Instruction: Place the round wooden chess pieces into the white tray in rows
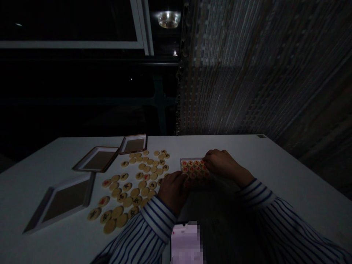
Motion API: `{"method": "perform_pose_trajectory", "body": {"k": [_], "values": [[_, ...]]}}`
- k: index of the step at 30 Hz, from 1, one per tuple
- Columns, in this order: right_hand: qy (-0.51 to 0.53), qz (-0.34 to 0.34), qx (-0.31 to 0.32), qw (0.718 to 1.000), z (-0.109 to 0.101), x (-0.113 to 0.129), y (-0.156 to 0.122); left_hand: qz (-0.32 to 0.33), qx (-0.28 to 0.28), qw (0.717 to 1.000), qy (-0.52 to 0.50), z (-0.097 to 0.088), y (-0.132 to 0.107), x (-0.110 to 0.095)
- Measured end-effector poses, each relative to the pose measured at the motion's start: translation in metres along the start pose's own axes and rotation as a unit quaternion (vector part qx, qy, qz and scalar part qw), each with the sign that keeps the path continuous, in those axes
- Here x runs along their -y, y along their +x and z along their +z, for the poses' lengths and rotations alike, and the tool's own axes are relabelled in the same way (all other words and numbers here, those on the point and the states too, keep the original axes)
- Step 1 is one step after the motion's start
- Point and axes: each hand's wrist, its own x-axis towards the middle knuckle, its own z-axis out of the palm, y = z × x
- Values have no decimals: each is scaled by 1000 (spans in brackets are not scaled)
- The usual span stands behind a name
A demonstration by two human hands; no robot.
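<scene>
Round wooden game discs with red characters lie packed in rows inside a small white tray (pixel 183 161). My right hand (pixel 221 163) rests on the tray's right edge, fingers curled over the discs (pixel 194 168). My left hand (pixel 173 190) presses at the tray's near left corner, fingers bent; what they hold, if anything, is hidden. Both sleeves are white with blue stripes.
Several loose wooden discs (pixel 132 187) with black or red marks are scattered left of the tray on the white table (pixel 275 172). Three empty shallow box trays (pixel 66 200), (pixel 97 159), (pixel 134 143) lie further left. A patterned curtain hangs behind; the room is dark.
</scene>
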Motion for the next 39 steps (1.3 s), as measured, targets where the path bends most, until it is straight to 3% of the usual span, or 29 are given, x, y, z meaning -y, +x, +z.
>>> {"method": "perform_pose_trajectory", "body": {"k": [39], "values": [[5,-7,-18,1000,2,0,0,1,16,1000,6,-3,2,-2]]}}
